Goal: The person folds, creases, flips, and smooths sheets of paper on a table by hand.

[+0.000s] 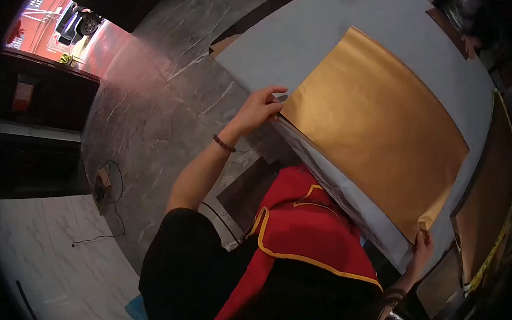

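A large gold sheet (381, 126), smooth like paper or foil, lies over a table with a grey covering (268, 49). My left hand (262, 109) is at the sheet's left near corner, thumb and fingers closed on its edge, the index finger reaching out past it. At the opposite near corner, my right hand (421, 252) pinches the sheet, and the gold is creased and folded up just above the fingertips. Between the hands, the sheet's near edge runs along the table's edge, where the grey covering hangs down in wrinkles.
A red apron (316, 228) with yellow trim covers my lap against the table's near side. Brown boards (481, 215) stand at the right. Another person's hand (470, 46) shows at the far right. A black cable (119, 210) lies on the grey floor (147, 112).
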Tool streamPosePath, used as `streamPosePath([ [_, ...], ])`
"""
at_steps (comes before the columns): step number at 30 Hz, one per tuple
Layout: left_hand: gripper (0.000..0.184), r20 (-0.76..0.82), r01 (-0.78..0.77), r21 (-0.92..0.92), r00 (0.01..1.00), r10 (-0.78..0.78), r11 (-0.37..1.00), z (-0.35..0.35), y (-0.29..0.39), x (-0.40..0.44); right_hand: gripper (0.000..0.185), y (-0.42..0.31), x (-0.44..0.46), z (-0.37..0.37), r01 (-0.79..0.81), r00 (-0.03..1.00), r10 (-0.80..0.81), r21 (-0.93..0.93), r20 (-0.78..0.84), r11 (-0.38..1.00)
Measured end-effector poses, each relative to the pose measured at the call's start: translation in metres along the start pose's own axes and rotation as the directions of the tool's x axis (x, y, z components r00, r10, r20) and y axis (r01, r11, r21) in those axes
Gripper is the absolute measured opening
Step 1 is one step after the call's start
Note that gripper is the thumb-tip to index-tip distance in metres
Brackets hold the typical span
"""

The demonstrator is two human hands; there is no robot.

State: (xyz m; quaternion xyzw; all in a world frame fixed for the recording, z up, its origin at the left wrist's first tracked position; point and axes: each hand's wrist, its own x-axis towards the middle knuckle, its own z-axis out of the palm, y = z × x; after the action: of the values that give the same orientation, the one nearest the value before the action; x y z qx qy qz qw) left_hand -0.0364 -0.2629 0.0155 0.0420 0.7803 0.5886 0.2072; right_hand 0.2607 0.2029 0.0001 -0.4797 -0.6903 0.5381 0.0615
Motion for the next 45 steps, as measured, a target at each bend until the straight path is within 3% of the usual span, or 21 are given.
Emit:
streamPosePath([
  [4, 0.040, 0.023, -0.060, 0.031, 0.998, 0.059, 0.998, -0.005, -0.006, 0.005, 0.037, 0.013, 0.008, -0.006, 0.087, 0.991, -0.093, 0.068, 0.098, 0.994],
  [6, 0.040, 0.044, -0.061, 0.025, 0.997, 0.060, 0.998, -0.008, -0.008, 0.004, 0.035, 0.010, 0.006, -0.005, 0.057, 0.998, -0.058, 0.025, 0.018, 0.998],
  [13, 0.037, 0.017, -0.008, 0.090, 1.000, 0.006, 0.996, -0.005, -0.003, -0.008, 0.036, -0.002, 0.003, 0.001, 0.051, 0.998, -0.052, -0.011, -0.028, 0.999],
  [16, 0.036, 0.056, -0.045, 0.019, 0.997, 0.044, 0.999, -0.005, -0.012, -0.006, 0.037, 0.002, 0.007, 0.000, 0.061, 0.996, -0.058, 0.041, -0.061, 0.997],
  [22, 0.039, 0.094, -0.068, 0.072, 0.994, 0.061, 0.995, -0.002, -0.001, -0.001, 0.041, 0.008, 0.015, -0.013, -0.007, 0.999, 0.008, -0.015, 0.052, 1.000],
  [28, 0.033, 0.068, -0.078, 0.010, 0.995, 0.077, 0.997, -0.001, 0.018, 0.005, 0.047, -0.019, -0.005, 0.002, 0.054, 0.995, -0.045, 0.113, -0.084, 0.992],
  [30, 0.030, 0.098, -0.070, -0.015, 0.993, 0.072, 0.997, -0.005, 0.020, 0.008, 0.053, -0.016, 0.000, -0.010, 0.150, 0.983, -0.171, 0.245, 0.066, 0.958],
  [34, 0.024, 0.132, -0.001, -0.157, 0.991, 0.022, 0.988, -0.011, 0.017, 0.017, 0.055, -0.019, 0.010, -0.018, 0.136, 0.976, -0.183, 0.320, 0.122, 0.938],
  [37, 0.024, 0.121, -0.025, -0.264, 0.991, 0.059, 0.964, -0.011, 0.024, 0.021, 0.047, -0.030, 0.007, -0.012, 0.115, 0.980, -0.171, 0.410, 0.102, 0.905],
  [39, 0.023, 0.122, -0.029, -0.269, 0.990, 0.064, 0.963, -0.009, 0.024, 0.026, 0.036, -0.032, 0.008, -0.009, 0.170, 0.966, -0.244, 0.493, 0.090, 0.853],
  [43, 0.023, 0.114, 0.013, -0.227, 0.993, 0.013, 0.974, -0.011, 0.013, 0.028, 0.029, -0.034, 0.003, -0.007, 0.164, 0.969, -0.232, 0.475, 0.087, 0.864],
  [45, 0.022, 0.077, 0.055, -0.168, 0.996, -0.043, 0.984, -0.007, 0.011, 0.018, 0.026, -0.017, 0.008, -0.012, 0.125, 0.987, -0.153, 0.346, 0.057, 0.930],
])
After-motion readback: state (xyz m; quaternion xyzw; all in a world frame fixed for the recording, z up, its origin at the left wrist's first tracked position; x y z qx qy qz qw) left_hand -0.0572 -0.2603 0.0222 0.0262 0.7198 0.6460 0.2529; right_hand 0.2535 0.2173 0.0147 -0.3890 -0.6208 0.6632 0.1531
